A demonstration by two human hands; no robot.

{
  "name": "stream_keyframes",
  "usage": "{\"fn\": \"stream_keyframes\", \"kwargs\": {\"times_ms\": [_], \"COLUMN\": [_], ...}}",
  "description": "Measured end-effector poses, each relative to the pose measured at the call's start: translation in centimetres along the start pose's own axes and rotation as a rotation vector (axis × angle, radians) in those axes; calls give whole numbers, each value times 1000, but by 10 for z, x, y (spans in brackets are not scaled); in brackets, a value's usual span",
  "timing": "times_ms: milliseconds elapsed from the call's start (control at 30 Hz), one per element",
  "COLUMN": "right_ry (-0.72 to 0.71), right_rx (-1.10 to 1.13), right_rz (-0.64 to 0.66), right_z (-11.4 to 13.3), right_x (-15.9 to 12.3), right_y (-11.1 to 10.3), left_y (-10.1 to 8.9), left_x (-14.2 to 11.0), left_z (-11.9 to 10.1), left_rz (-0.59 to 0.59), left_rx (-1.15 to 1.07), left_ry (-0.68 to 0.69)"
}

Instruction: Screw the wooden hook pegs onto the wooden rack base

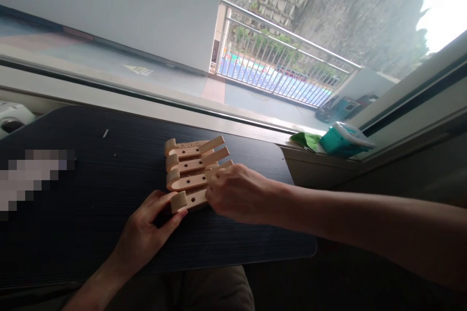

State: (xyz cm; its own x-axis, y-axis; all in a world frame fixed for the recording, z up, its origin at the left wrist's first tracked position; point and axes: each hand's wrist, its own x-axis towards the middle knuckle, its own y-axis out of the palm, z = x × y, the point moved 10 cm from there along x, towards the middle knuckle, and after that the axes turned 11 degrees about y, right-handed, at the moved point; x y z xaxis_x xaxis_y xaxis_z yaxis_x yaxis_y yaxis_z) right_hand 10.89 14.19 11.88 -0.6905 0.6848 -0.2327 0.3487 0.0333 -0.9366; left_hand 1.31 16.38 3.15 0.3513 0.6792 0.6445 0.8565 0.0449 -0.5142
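A light wooden assembly [188, 165] lies on the dark table, made of several parallel bars with rounded blocks at their left ends and dark holes along their tops. Thin wooden slats [213, 156] slant up from the bars' right ends. My left hand [146, 226] grips the near left corner of the assembly, thumb and fingers around the end of the nearest bar. Over the right end of the near bars, my right hand [237, 193] is closed, its fingertips bent down beside a slat. Whatever is between those fingertips is hidden.
The dark table [98, 170] runs along a window, with a small white scrap [105, 133] on it. On the sill at right are a teal box with a pale lid [345, 138] and a green cloth [305, 140]. A white object [14, 117] stands at far left.
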Motion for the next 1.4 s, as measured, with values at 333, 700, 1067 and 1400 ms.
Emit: {"fn": "stream_keyframes", "kwargs": {"times_ms": [333, 700, 1067, 1400], "right_ry": [480, 704, 764, 691], "right_rx": [513, 1117, 1327, 1270], "right_rz": [43, -520, -803, -759], "right_z": [-79, -82, -82, -76], "right_x": [-13, -67, -79, -74], "right_y": [15, 83, 108, 103], "left_y": [-1, -17, -7, -5], "left_x": [1, -6, -10, -22], "left_z": [0, -9, -8, 2], "left_rz": [2, 32, 43, 48], "left_rx": [-16, 133, 158, 242], "left_ry": [1, -91, -134, -130]}}
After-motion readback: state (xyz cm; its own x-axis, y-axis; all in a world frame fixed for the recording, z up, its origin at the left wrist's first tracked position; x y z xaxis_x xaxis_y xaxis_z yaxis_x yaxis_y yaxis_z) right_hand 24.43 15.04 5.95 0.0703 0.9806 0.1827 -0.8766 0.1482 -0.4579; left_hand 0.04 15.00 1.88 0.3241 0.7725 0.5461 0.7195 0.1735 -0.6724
